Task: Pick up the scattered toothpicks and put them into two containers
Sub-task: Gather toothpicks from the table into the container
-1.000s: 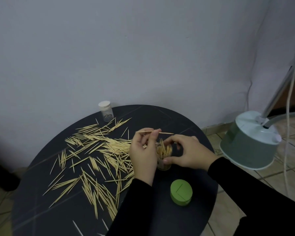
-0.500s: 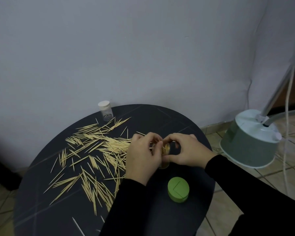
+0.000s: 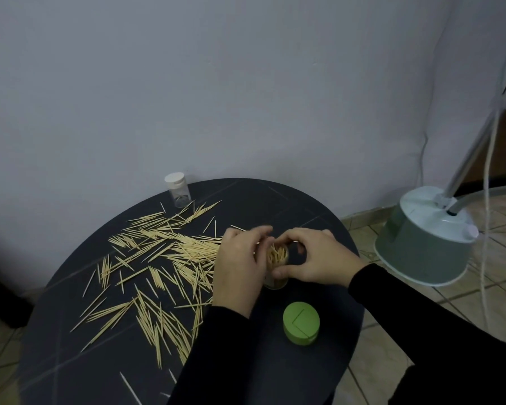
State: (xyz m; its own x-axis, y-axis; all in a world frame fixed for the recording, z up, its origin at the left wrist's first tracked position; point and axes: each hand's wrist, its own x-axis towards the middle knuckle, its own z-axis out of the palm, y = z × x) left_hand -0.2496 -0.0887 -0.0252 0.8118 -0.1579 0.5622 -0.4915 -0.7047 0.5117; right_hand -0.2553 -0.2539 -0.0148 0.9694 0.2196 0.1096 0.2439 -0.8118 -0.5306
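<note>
Several pale wooden toothpicks (image 3: 158, 258) lie scattered over the left half of a round dark table (image 3: 275, 206). A small clear container (image 3: 277, 258), partly filled with upright toothpicks, stands near the table's middle. My right hand (image 3: 313, 255) grips it, thumb and fingers curled round its rim. My left hand (image 3: 240, 267) is at the container's left side with its fingertips blurred at the rim; whether it holds a toothpick is hidden. A second clear container with a white cap (image 3: 178, 190) stands at the table's far edge.
A green round lid (image 3: 301, 323) lies on the table near my right forearm. A grey-green lamp head (image 3: 424, 238) on a metal pole with a white cord stands on the tiled floor to the right. A pale wall rises behind the table.
My left hand carried a single toothpick from above the container down to its mouth. The toothpick no longer shows. My right hand kept hold of the container.
</note>
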